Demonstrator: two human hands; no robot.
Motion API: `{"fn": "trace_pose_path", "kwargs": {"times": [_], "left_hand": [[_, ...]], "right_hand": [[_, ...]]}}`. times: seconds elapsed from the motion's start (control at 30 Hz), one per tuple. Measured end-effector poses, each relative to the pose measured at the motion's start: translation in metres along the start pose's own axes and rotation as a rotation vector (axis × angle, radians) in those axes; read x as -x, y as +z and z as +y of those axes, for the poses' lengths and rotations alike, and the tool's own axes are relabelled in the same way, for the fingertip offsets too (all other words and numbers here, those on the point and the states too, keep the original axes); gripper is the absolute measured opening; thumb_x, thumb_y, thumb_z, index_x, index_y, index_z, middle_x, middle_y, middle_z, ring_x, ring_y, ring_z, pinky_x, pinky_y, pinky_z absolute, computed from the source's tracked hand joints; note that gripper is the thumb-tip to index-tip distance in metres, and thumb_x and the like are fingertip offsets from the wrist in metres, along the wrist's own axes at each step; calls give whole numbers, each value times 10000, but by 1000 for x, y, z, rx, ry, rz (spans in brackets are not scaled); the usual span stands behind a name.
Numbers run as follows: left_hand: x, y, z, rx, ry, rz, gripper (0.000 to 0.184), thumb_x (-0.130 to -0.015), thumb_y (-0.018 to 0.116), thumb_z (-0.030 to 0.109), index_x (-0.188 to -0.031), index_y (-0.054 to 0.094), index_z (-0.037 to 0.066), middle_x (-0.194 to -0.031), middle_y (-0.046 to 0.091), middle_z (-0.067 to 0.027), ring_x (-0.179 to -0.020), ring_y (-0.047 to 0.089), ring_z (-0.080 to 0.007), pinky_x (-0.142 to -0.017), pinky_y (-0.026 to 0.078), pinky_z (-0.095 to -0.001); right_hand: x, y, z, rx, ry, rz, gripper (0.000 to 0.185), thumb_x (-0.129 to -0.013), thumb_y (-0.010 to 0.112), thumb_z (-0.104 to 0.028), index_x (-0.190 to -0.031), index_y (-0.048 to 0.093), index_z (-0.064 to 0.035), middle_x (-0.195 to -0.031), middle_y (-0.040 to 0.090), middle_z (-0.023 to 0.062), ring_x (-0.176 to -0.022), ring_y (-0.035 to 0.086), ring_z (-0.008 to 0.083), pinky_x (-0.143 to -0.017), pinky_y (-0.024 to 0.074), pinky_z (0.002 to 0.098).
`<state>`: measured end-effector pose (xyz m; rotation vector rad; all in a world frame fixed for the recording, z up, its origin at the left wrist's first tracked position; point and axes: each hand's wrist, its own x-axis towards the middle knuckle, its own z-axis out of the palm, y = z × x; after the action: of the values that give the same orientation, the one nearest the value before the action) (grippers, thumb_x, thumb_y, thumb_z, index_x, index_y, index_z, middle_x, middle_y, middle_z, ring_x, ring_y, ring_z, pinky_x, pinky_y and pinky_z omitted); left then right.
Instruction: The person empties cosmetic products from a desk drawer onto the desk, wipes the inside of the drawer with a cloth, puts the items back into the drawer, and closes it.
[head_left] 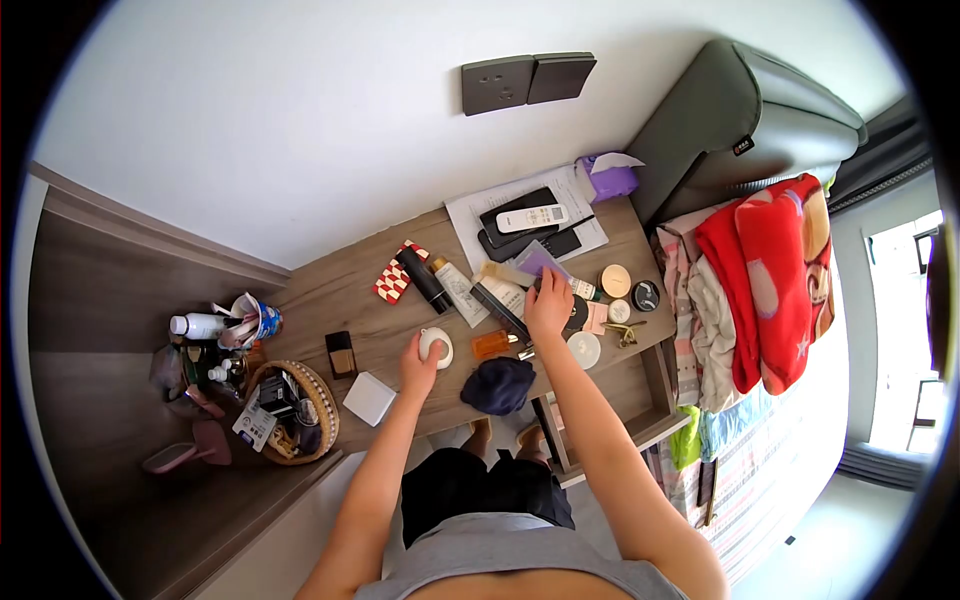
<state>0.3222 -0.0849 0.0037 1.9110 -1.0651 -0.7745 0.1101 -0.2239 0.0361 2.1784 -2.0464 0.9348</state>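
Note:
My left hand [419, 368] is closed around a white rounded case [437, 348] above the desk's front part. Over the cluster of cosmetics, my right hand [550, 308] has its fingers bent downward and drawn in; what lies under the fingertips is hidden. Close to it are a purple packet [538, 258], a long dark box [498, 308] and a small white-and-green tube [584, 290]. An orange bottle [491, 345] lies just left of my right wrist. A dark blue cloth pouch [497, 387] sits at the front edge between my arms.
Left on the desk stands a woven basket [328, 405] of small items, beside a white square box [370, 398]. An open drawer [625, 405] juts out at the front right. Toward the back lie a white remote [532, 218] and purple tissues [608, 182]. A bed with red blankets [770, 290] adjoins.

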Motion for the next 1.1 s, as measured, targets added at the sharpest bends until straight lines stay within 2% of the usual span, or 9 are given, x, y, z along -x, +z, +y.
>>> {"fn": "trace_pose_path", "kwargs": {"times": [0.13,0.23,0.33,0.57,0.67,0.73,0.8,0.97,1.1], "left_hand": [[5,-7,14,-112,-6,13,461,-851,553,350,-1112,546,-30,-1057,553,-234,-985,529,-360,-853,416,-391],[5,-1,6,-149,17,79,456,-855,542,348,-1126,540,-18,-1052,551,-224,-978,528,-360,-853,415,-390],[6,1,1,-216,52,154,455,-858,540,340,-1143,527,-14,-1054,549,-221,-966,532,-358,-844,415,-399],[14,-6,-6,-79,-45,61,442,-850,547,319,-1163,506,10,-1070,537,-208,-982,517,-350,-851,411,-392],[18,-7,-5,-78,-13,123,385,-848,560,246,-1145,504,7,-1065,528,-184,-970,525,-313,-818,429,-366],[18,-12,-5,-116,111,233,342,-842,576,157,-1134,496,-5,-1056,519,-156,-953,536,-250,-759,461,-318],[5,-19,-5,-58,137,252,311,-821,572,124,-1104,507,12,-1067,517,-166,-983,509,-318,-819,424,-374],[-80,-27,-2,-301,321,344,376,-778,587,80,-1132,477,15,-1077,517,-169,-1006,475,-369,-869,395,-410],[-132,-22,-4,-481,213,231,518,-718,680,187,-1158,464,19,-1078,524,-175,-1004,481,-367,-853,417,-418]], "right_hand": [[-8,1,-1,-73,55,-308,407,-700,640,-149,-1085,550,-50,-1074,527,129,-934,518,319,-778,428,398],[-4,13,6,-157,-34,-452,424,-689,648,-154,-1085,542,-49,-1115,511,151,-982,504,338,-816,419,408],[-5,24,8,25,-49,-10,483,-670,667,-158,-1111,511,-34,-1148,490,178,-1022,489,352,-859,400,421],[-31,15,13,129,172,-367,659,-572,744,-271,-1093,454,10,-1059,480,197,-966,487,355,-866,390,425],[-34,3,7,57,201,-281,704,-551,747,-315,-1081,448,39,-999,487,209,-929,496,369,-824,423,429],[-32,-6,1,-78,207,-146,700,-562,743,-310,-1079,442,53,-997,483,219,-936,493,375,-822,423,430],[-21,-19,-12,-174,259,-104,702,-602,743,-320,-1091,428,74,-1000,507,226,-932,523,344,-798,440,392],[39,-29,-38,-866,602,-468,644,-712,716,-362,-1108,444,66,-983,573,132,-848,563,194,-715,461,293],[80,-42,-50,-1226,929,-704,417,-818,641,-343,-1016,568,16,-817,603,33,-709,542,79,-627,442,223]]}}
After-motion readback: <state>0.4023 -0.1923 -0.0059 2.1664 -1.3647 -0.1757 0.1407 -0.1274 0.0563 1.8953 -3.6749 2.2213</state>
